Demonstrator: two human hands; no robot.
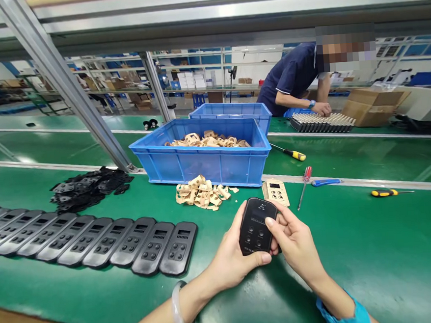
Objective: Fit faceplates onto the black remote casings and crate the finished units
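Observation:
Both hands hold a black handheld device (255, 232) with four round buttons and a dark display window, its front face turned up toward me. My left hand (232, 251) grips its left side, the thumb lying along the lower edge. My right hand (292, 235) clasps the right side, with its thumb on the face near the window. Just behind the device lies a stack of tan die-cut stickers (276, 191). Left of it is a pile of curled tan backing paper (201, 192). A row of similar black devices (179, 247) runs along the bench to the left.
A blue bin (204, 164) of curled paper stands behind, with another blue bin (230, 110) beyond. Black flat pieces (88, 187) are heaped at left. A red screwdriver (305, 182), blue cutter (325, 182) and yellow screwdriver (385, 193) lie at right. A co-worker (294, 79) works across the bench.

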